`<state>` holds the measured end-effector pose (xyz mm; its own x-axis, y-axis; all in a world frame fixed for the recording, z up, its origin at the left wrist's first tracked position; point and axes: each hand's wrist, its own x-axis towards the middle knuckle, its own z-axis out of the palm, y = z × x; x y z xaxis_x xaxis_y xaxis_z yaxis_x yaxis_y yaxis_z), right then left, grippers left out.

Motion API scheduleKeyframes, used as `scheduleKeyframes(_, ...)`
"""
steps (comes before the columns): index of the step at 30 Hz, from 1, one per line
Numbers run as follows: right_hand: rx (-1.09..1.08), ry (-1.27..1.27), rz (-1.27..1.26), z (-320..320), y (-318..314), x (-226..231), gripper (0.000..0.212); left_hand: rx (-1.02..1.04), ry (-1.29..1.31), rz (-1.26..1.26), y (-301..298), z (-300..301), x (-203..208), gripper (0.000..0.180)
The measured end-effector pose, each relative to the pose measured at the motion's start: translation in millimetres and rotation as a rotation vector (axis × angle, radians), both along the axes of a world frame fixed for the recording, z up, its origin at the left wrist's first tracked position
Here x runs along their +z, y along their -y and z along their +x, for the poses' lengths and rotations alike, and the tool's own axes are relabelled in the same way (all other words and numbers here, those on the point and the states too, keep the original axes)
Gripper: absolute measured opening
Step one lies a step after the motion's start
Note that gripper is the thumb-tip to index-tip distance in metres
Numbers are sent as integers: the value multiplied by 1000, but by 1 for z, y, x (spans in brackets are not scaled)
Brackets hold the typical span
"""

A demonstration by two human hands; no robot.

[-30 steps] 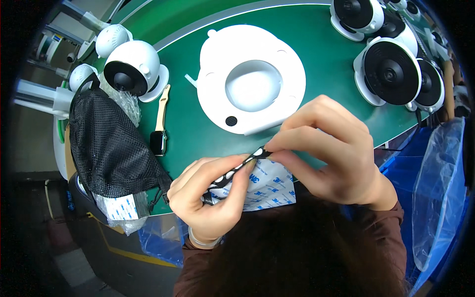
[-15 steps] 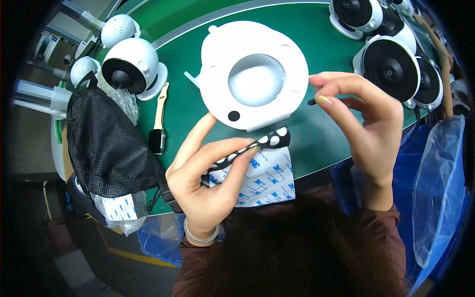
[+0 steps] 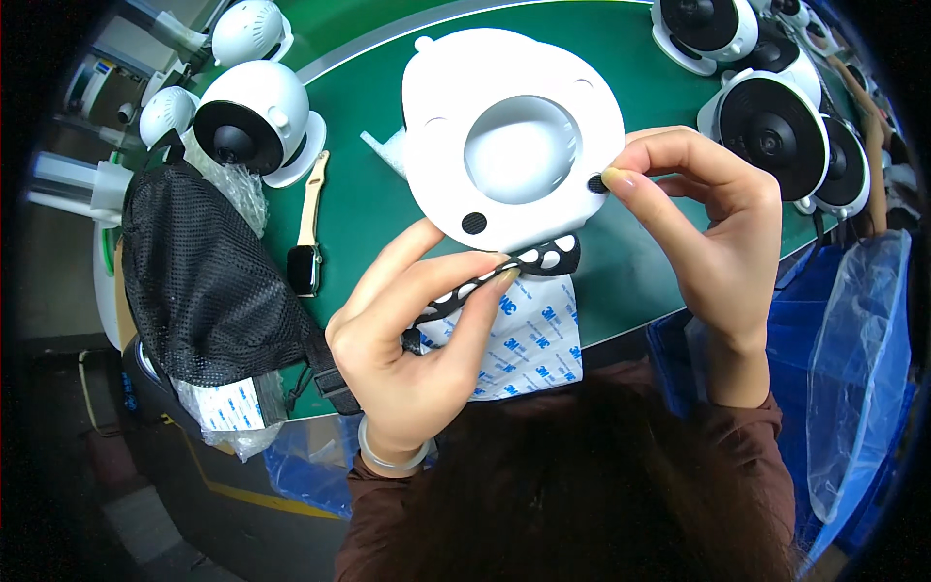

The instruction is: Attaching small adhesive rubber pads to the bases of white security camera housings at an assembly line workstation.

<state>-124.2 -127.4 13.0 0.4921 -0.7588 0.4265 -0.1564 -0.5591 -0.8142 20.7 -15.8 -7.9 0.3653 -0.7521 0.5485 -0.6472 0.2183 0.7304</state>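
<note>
A white plastic housing point(image 3: 529, 73) with a round recess lies on the green table in front of me. One black round pad point(image 3: 474, 223) sits on its lower left. Between thumb and index finger, my right hand point(image 3: 722, 228) pinches a second black pad point(image 3: 595, 183) against the housing's lower right edge. My left hand point(image 3: 402, 349) grips a folded black strip point(image 3: 553, 256) with white round spots between thumb and fingers, just below the housing. Its index finger reaches up to the housing's lower left edge. A white sheet printed in blue point(image 3: 533, 335) lies under the strip.
A black mesh bag point(image 3: 208, 272) and a wristwatch point(image 3: 305, 262) lie left. White camera-like devices with black fronts stand far left point(image 3: 254, 121) and far right point(image 3: 771, 136). A blue bin lined with clear plastic point(image 3: 853, 378) is at the right.
My right hand has brought the small black pad left and up onto the housing's lower right edge. The housing appears slightly higher and farther right. My left hand still holds the strip.
</note>
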Motion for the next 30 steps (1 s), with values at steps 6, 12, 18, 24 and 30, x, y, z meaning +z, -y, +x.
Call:
scheduleKeyframes(6,-7,-43,-55,0,-1,2,6,-15,-11,-3,0,0,2,20)
scheduleKeyframes(12,-54,-67,-173,4,-3,-4,7,-11,-10,7,0,1,1,20)
scheduleKeyframes(18,-93,-6,-90,-1,6,2,11,60,-32,23,-6,1,2,21)
scheduleKeyframes(24,256,10,-261,-6,-27,15,35,-14,-101,69,-25,0,19,30)
scheduleKeyframes(30,271,-36,-57,-22,-21,10,13,-253,-261,103,-24,6,21,24)
